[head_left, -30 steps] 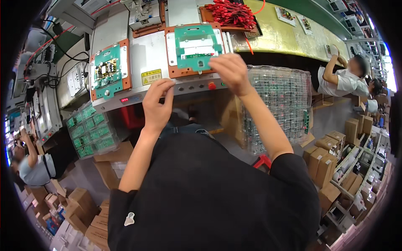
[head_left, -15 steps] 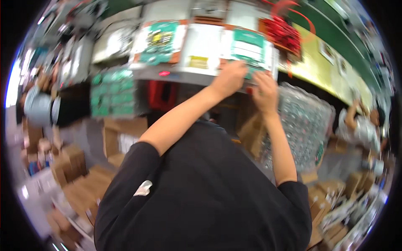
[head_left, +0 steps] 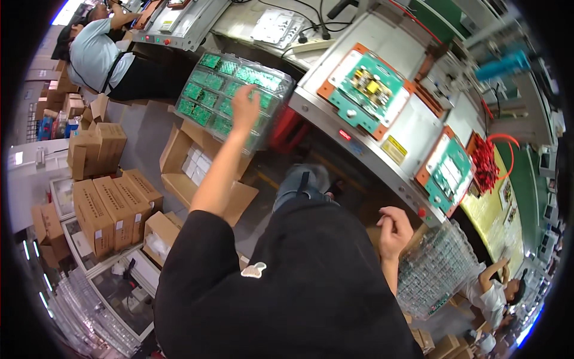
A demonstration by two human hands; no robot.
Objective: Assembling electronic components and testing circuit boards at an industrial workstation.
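Observation:
My left hand (head_left: 245, 109) reaches over a clear plastic tray (head_left: 287, 85) of green circuit boards (head_left: 204, 97), its fingers slightly apart over the boards. I see nothing held in it; whether the fingertips touch a board I cannot tell. My right hand (head_left: 396, 232) hangs in front of the bench, fingers loosely bent and apart, nothing visible in it. Near it, on the bench, a green board (head_left: 441, 186) lies in an orange fixture (head_left: 426, 169). Another green board (head_left: 353, 111), bearing a yellow part, rests in a second orange fixture (head_left: 327, 90).
The metal bench edge (head_left: 323, 113) runs diagonally, with a red-lit display. A stack of clear trays (head_left: 433, 275) stands at right. Red cables (head_left: 483, 161) lie on the bench. An open carton (head_left: 176, 152) and several closed cartons (head_left: 95, 209) are at left. People work at both sides.
My view has turned. Both hands have left the green board at the right-hand fixture: the left has moved over the tray of boards, the right has drawn back from the bench.

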